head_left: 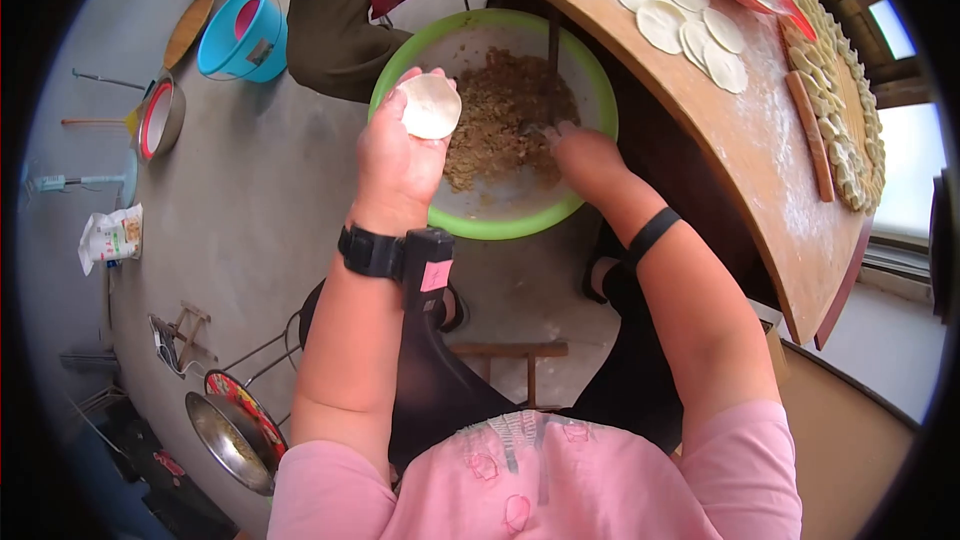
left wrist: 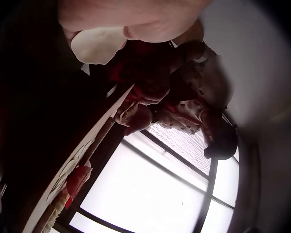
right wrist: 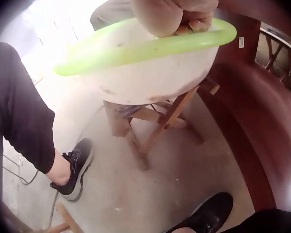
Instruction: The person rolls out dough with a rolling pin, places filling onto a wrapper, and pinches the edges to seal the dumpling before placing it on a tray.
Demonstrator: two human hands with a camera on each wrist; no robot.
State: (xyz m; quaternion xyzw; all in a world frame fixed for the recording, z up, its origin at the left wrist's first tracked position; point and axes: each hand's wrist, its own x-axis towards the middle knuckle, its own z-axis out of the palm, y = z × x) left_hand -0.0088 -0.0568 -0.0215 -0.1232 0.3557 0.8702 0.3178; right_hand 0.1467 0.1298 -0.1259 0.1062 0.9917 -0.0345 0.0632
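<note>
Pink shirt (head_left: 540, 490) nearest; dough round (head_left: 431, 108) over left of basin (head_left: 500, 231), left grip (head_left: 395, 155) spread beneath; right grip (head_left: 583, 155), hold unclear, was nearer filling (head_left: 500, 135) inside.

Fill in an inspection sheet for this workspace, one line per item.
Surface: wooden table, patchily dusted with white powder.
Job's things: dough wrapper; filling inside the green-rimmed basin; more wrappers and rolling pin on the table.
Clutter: blue bucket and white packet, off to the left.
Hands: left hand holds the dough wrapper; right hand is in the basin, its grip unclear.
Cables: none clearly identifiable.
Surroundings: another person beyond the basin.
</note>
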